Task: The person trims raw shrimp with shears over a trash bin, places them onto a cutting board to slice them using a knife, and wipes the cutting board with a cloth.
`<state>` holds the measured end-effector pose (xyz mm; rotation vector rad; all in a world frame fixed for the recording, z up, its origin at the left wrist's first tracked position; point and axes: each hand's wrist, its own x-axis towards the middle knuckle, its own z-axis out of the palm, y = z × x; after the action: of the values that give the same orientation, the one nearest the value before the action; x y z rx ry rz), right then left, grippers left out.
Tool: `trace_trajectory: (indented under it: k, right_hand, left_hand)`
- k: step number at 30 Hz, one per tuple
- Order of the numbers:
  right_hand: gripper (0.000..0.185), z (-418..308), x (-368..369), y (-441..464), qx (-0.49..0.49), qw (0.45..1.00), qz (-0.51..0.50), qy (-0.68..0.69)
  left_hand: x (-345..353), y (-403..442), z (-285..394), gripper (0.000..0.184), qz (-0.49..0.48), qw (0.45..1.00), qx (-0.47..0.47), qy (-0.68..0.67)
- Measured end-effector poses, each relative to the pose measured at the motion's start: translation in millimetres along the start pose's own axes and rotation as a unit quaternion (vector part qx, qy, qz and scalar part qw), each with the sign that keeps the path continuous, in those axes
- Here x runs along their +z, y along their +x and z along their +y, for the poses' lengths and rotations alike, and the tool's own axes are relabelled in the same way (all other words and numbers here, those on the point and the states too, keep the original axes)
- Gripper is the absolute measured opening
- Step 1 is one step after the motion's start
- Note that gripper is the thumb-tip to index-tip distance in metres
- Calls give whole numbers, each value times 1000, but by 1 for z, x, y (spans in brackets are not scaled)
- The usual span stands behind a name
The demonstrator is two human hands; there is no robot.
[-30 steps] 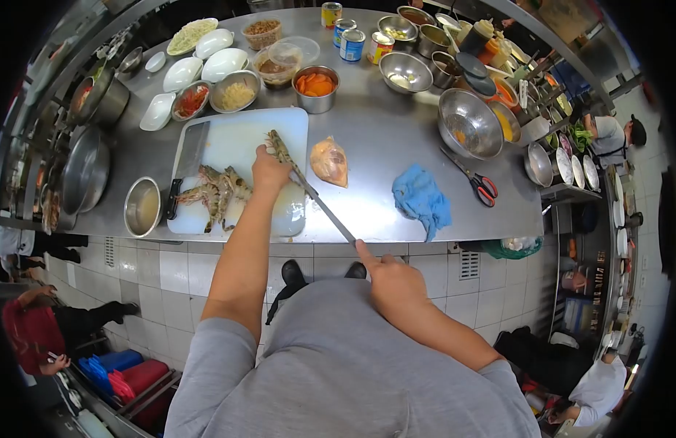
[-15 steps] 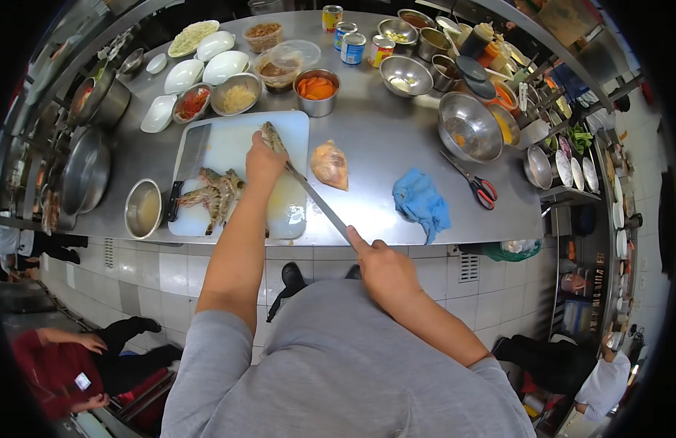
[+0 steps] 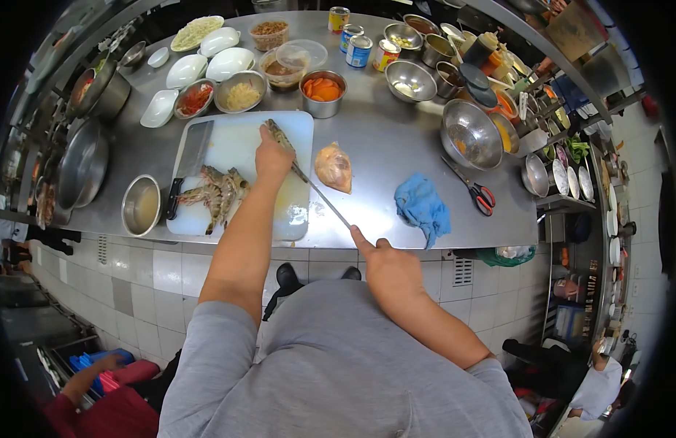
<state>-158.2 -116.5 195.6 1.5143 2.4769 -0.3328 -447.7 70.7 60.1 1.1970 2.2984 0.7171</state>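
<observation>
My left hand [image 3: 274, 155] is closed on a prawn [image 3: 281, 139] over the right half of the white cutting board [image 3: 239, 135]. In my right hand [image 3: 389, 270] is a long knife [image 3: 331, 206], the index finger stretched along it; its blade slants up and left to the prawn's lower end. Several more prawns [image 3: 220, 196] lie piled on the lower left of the board. A cleaver [image 3: 196, 146] with a black handle rests along the board's left edge. Right of the board sits a tied plastic bag [image 3: 333, 167] with something pale orange inside.
A blue cloth [image 3: 423, 208] and red-handled scissors [image 3: 482, 197] lie to the right. A bowl of cloudy liquid [image 3: 141, 206] stands left of the board. Bowls, cans [image 3: 358, 51] and a pot of sliced carrots [image 3: 323, 93] line the back. A person in red [image 3: 108, 409] is at lower left.
The knife's blade has turned to show a thinner edge against the prawn. Both hands keep their holds. The person in red at lower left has moved lower in the view.
</observation>
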Motion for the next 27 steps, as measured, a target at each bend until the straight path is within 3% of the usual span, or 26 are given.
trace_trajectory:
  k: [5, 10, 13, 18, 20, 21, 23, 26, 27]
  right_hand:
    - [74, 8, 30, -5, -1, 999, 14, 44]
    - [75, 14, 34, -20, 0, 998, 14, 55]
    - [68, 22, 42, -24, -5, 996, 34, 82]
    - [65, 36, 74, -30, -47, 971, 159, 174]
    - [68, 35, 78, -36, -64, 962, 172, 202]
    - [72, 35, 81, -40, -52, 955, 188, 224]
    - [72, 38, 95, -41, -48, 948, 212, 233]
    - [68, 39, 106, -40, -23, 935, 265, 234]
    - [68, 42, 113, -38, 15, 934, 265, 239]
  left_hand:
    - [7, 8, -9, 104, 30, 999, 25, -25]
    - [2, 1, -4, 100, 1, 1000, 7, -24]
    - [9, 4, -10, 98, 9, 1000, 12, -22]
    - [14, 8, -28, 94, 84, 987, 61, -125]
    - [-8, 3, -25, 89, 4, 952, 25, -306]
    - [-28, -3, -28, 89, 17, 953, 17, -302]
    - [-66, -15, -24, 82, -56, 903, 19, -425]
    - [-129, -21, -55, 69, 25, 907, 54, -417]
    - [-148, -13, -81, 63, 84, 936, 71, -333]
